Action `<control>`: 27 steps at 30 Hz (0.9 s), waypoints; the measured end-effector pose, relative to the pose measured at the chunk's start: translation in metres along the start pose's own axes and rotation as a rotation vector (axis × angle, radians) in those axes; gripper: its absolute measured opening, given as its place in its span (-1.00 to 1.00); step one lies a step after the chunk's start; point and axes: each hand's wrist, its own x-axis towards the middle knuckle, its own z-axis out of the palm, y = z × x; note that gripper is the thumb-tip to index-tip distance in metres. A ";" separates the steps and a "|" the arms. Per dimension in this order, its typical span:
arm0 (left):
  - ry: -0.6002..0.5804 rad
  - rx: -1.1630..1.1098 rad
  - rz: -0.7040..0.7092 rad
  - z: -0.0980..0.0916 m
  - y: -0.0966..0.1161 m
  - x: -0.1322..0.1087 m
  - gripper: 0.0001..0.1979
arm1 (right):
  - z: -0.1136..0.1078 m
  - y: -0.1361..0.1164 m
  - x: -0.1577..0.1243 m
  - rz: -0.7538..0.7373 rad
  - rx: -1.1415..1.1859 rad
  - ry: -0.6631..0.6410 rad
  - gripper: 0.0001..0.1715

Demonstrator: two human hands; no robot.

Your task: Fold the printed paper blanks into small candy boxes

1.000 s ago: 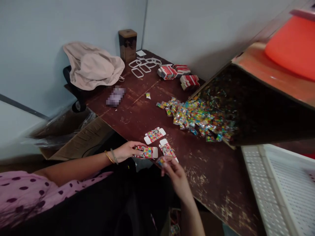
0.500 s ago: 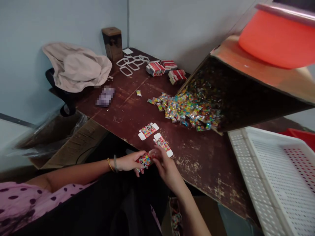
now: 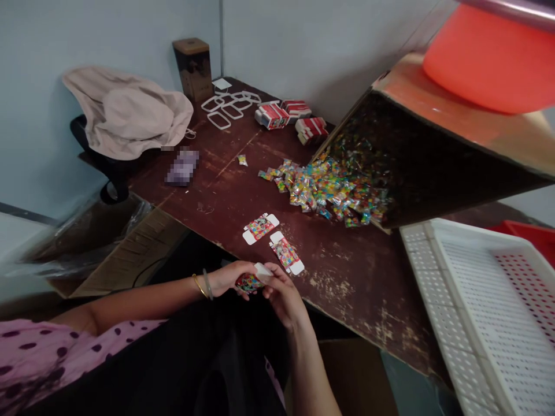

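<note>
Your left hand (image 3: 229, 277) and right hand (image 3: 282, 296) jointly grip the small carton (image 3: 248, 282), long axis 9-to-3. At 1 o'clock lie flat cartons (image 3: 286, 253).

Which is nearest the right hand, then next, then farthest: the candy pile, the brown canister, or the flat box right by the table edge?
1. Flat box, just beyond the right hand and the small box it pinches.
2. Candy pile, mid-table, spilling from the tipped carton.
3. Brown canister, in the far corner.
</note>
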 end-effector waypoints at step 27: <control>-0.356 0.190 -0.085 0.013 -0.018 0.008 -0.39 | -0.119 -0.031 -0.103 -0.072 -1.163 0.001 -0.72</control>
